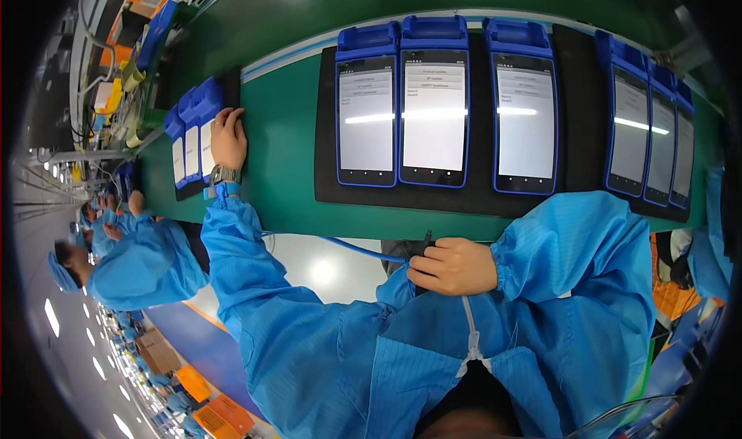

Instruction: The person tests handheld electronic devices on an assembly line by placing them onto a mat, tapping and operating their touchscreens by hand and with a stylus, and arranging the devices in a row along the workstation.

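Observation:
My left hand (229, 141) is at the right edge of a small group of blue handheld terminals (202, 103) on the left, its fingers bent round the nearest one. That wrist wears a watch (224, 175) and a blue band. In front of my chest my right hand (456, 267) is closed on a thin black piece (427, 239) that pokes out above the fingers; what it belongs to is hidden. A blue cord (352, 250) runs from the left toward this hand. Beyond it, three terminals (434, 114) with lit screens lie face up on a black mat.
More lit terminals (648, 130) lie close together on the right of the black mat (576, 130). All rest on a green bench (282, 153). At the left, co-workers in blue smocks (147, 261) sit along the line, past cables and orange and yellow items.

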A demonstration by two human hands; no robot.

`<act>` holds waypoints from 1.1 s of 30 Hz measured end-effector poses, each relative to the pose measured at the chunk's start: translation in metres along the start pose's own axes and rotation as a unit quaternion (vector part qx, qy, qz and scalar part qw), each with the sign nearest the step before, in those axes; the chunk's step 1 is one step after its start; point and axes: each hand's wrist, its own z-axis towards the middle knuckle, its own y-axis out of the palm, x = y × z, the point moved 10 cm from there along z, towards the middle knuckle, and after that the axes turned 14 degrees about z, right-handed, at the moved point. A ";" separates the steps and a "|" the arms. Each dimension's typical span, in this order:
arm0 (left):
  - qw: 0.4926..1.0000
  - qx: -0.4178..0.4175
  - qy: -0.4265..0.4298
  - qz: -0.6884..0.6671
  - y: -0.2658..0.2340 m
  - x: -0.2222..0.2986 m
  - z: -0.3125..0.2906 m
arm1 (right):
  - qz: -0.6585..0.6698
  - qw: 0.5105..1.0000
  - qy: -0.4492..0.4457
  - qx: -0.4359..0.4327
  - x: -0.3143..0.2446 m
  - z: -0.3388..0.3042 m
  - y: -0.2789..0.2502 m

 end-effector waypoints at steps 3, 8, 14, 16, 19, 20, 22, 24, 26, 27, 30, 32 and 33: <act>0.973 -0.068 0.093 0.200 -0.003 0.022 0.018 | 0.002 1.000 -0.009 0.000 0.001 0.001 -0.005; 0.933 -0.129 0.069 0.329 -0.004 0.013 0.018 | 0.014 1.000 -0.015 0.000 -0.002 -0.005 -0.011; 0.909 -0.288 0.081 0.290 0.014 0.009 0.009 | 0.011 1.000 -0.026 -0.004 -0.007 -0.015 -0.018; 0.910 -0.303 0.079 0.273 0.016 0.006 0.004 | 0.022 0.999 -0.032 -0.019 -0.009 -0.019 -0.016; 0.923 -0.301 0.077 0.227 0.000 0.009 0.003 | 0.020 0.999 -0.041 -0.026 -0.012 -0.022 -0.019; 0.928 -0.296 0.079 0.212 -0.011 0.020 0.008 | 0.020 0.999 -0.039 -0.021 -0.011 -0.024 -0.021; 0.940 -0.266 0.099 0.189 -0.041 0.059 0.020 | 0.022 0.999 -0.035 -0.018 -0.007 -0.025 -0.021; 0.948 -0.251 0.118 0.156 -0.056 0.096 0.017 | 0.014 0.999 -0.027 -0.019 -0.008 -0.026 -0.021; 0.955 -0.236 0.138 0.113 -0.067 0.128 0.014 | 0.004 0.999 -0.029 -0.024 -0.005 -0.025 -0.020; 0.956 -0.226 0.158 0.097 -0.070 0.145 0.013 | 0.005 0.999 -0.027 -0.029 -0.004 -0.025 -0.017; 0.948 -0.226 0.190 0.122 -0.075 0.179 0.006 | 0.003 0.999 -0.038 -0.033 -0.006 -0.021 -0.013; 0.953 -0.214 0.181 0.112 -0.073 0.183 0.000 | 0.012 0.999 -0.043 -0.028 -0.009 -0.020 -0.011; 0.957 -0.203 0.176 0.105 -0.074 0.185 -0.002 | 0.022 0.998 -0.047 -0.018 -0.011 -0.020 -0.012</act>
